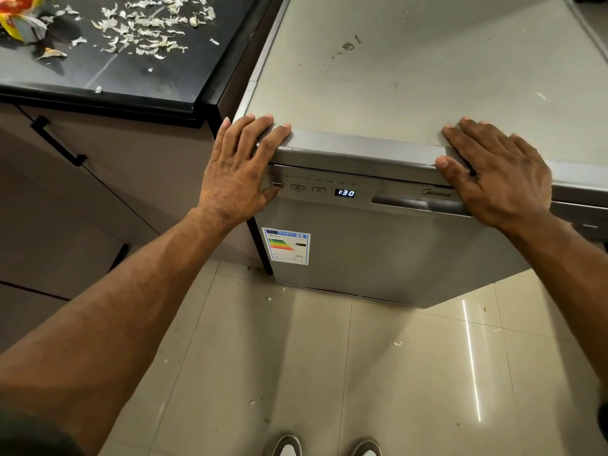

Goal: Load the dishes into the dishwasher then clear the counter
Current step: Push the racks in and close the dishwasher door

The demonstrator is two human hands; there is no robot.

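Note:
A grey dishwasher (378, 255) stands in front of me with its door closed; its display (344, 193) reads 1:30. My left hand (240, 169) rests flat over the top front left corner, fingers straight on the top and thumb by the control panel. Over the top front edge farther right lies my right hand (496, 176), its fingers straight and the palm above the door handle (418, 203). Neither hand holds anything. No dishes are in view.
A black counter (108, 77) at the upper left is strewn with pale peel scraps (148, 28), and a colourful packet (16, 14) sits at its far corner. Brown cabinet doors (82, 192) stand below it. Small scraps dot the tiled floor (329, 373); my shoes (325, 447) show at the bottom.

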